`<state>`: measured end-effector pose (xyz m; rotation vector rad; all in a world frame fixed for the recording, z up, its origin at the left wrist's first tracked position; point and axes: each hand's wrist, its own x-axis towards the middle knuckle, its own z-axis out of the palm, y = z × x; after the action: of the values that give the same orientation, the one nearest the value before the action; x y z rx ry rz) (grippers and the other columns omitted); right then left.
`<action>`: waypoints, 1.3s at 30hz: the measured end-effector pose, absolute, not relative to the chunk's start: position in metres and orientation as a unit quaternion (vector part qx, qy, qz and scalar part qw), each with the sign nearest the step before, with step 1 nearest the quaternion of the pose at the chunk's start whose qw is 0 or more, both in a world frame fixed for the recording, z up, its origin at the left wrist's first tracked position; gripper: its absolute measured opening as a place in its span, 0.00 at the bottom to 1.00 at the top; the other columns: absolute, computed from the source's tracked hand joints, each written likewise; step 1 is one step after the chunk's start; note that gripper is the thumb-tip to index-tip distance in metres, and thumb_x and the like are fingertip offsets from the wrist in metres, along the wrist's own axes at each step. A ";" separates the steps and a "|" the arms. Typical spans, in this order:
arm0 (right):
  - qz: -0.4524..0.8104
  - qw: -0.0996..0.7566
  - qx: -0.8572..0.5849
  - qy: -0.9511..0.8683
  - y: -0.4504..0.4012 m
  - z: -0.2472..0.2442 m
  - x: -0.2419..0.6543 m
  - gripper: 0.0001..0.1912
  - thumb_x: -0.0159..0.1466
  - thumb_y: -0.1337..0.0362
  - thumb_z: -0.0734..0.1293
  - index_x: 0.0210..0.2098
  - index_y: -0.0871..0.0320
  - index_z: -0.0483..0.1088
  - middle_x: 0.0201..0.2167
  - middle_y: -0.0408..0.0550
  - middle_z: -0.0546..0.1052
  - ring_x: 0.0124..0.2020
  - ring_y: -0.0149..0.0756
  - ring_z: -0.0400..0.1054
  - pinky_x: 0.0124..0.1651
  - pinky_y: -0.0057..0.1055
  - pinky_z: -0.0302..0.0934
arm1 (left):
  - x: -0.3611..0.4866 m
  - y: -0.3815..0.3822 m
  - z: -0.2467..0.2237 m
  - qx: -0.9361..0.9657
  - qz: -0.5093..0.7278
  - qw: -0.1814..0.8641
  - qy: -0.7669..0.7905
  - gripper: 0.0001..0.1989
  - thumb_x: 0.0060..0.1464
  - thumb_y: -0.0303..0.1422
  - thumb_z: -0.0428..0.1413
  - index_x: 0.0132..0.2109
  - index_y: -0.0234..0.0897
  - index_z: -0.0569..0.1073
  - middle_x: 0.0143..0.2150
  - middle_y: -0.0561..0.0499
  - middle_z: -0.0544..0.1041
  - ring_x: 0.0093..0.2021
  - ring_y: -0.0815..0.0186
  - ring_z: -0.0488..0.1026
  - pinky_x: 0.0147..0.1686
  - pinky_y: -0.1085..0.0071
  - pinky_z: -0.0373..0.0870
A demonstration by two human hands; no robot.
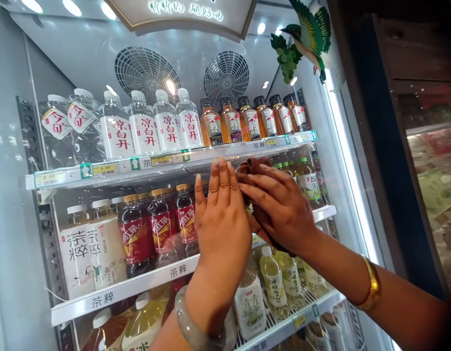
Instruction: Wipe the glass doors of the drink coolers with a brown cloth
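Note:
My left hand [223, 219] lies flat against the clear glass [170, 246] of a drinks cooler, fingers pointing up and holding nothing. A grey bangle [191, 317] circles that wrist. Just to its right, my right hand [289, 209] presses a dark brown cloth [255, 167] to the glass, with part of the cloth bunched above the fingers and part hanging below the palm. On this wrist is a gold bracelet [372, 282]. The fingertips of both hands are close together, and the right palm is hidden.
Behind the glass, shelves hold water bottles [116, 129], amber drink bottles [249, 119], red-labelled tea bottles [136, 234] and pale green drinks [272, 282]. A bird decoration [309, 36] is at the upper right. A bright light strip [351, 165] runs along the cooler's right side.

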<state>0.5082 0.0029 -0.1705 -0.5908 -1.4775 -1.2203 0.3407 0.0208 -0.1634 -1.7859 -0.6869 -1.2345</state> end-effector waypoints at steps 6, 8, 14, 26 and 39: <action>-0.524 0.555 -0.266 -0.589 0.008 -0.131 0.534 0.19 0.68 0.70 0.68 0.58 0.53 0.71 0.60 0.51 0.78 0.66 0.49 0.68 0.71 0.52 0.64 | 0.354 0.026 -0.145 -0.700 -0.488 0.453 -0.256 0.37 0.63 0.24 0.50 0.77 0.24 0.54 0.79 0.34 0.53 0.81 0.54 0.41 0.80 0.48 0.34; -0.515 0.576 -0.290 -0.564 0.008 -0.132 0.542 0.20 0.68 0.71 0.68 0.58 0.51 0.71 0.60 0.51 0.78 0.66 0.51 0.68 0.70 0.55 0.64 | 0.359 0.027 -0.138 -0.700 -0.485 0.461 -0.250 0.36 0.63 0.23 0.49 0.77 0.23 0.54 0.79 0.33 0.53 0.81 0.54 0.42 0.80 0.49 0.37; -0.538 0.522 -0.227 -0.622 0.008 -0.143 0.542 0.19 0.68 0.70 0.68 0.58 0.52 0.72 0.59 0.50 0.80 0.67 0.47 0.67 0.70 0.49 0.65 | 0.370 0.028 -0.125 -0.700 -0.467 0.472 -0.263 0.32 0.68 0.25 0.45 0.75 0.20 0.56 0.79 0.30 0.52 0.81 0.49 0.42 0.79 0.43 0.42; -0.538 0.520 -0.286 -0.599 0.009 -0.107 0.587 0.20 0.68 0.69 0.67 0.58 0.49 0.70 0.61 0.50 0.77 0.67 0.53 0.66 0.70 0.55 0.64 | 0.424 0.019 -0.079 -0.724 -0.419 0.467 -0.286 0.33 0.68 0.26 0.43 0.77 0.22 0.53 0.80 0.34 0.52 0.81 0.53 0.41 0.80 0.45 0.38; -0.514 0.513 -0.308 -0.615 0.009 -0.091 0.656 0.20 0.67 0.67 0.67 0.57 0.49 0.71 0.62 0.53 0.75 0.67 0.56 0.63 0.70 0.60 0.59 | 0.478 0.017 -0.059 -0.762 -0.342 0.479 -0.271 0.33 0.68 0.25 0.37 0.77 0.17 0.50 0.81 0.34 0.48 0.82 0.52 0.40 0.80 0.54 0.36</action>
<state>0.6555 0.0095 -0.0914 -0.7397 -1.4783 -1.2351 0.4784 0.0168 -0.0588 -1.8605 -0.6613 -0.8337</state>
